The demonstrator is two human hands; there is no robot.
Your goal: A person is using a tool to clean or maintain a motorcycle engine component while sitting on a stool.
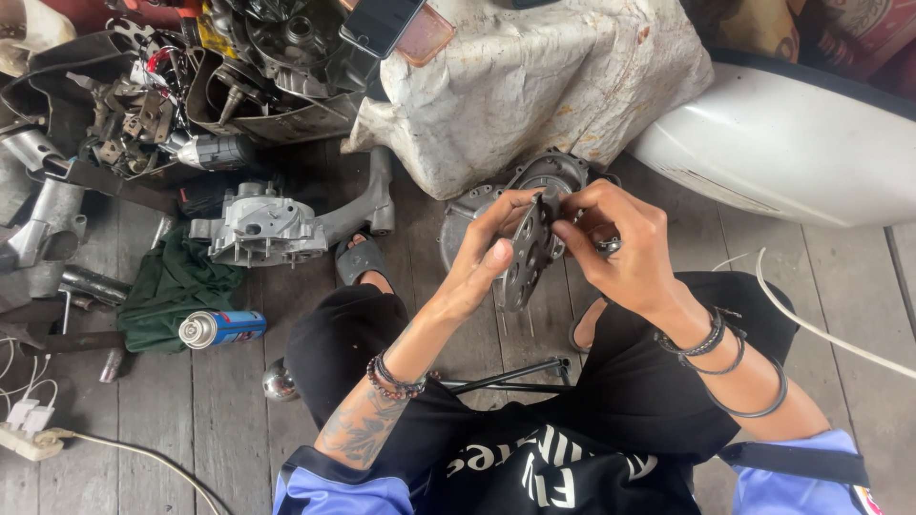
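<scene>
I hold a dark round metal plate with several holes edge-on in front of me, above my knees. My left hand grips its left side with fingers curled over the top edge. My right hand, wearing a ring, pinches the plate's upper right rim. Beneath the plate on the wooden floor lies a grey round engine cover, partly hidden by my hands.
A grey metal engine casing sits on the floor to the left, beside a green cloth and a blue spray can. Scrap engine parts pile up behind. A white sack and white scooter panel lie ahead.
</scene>
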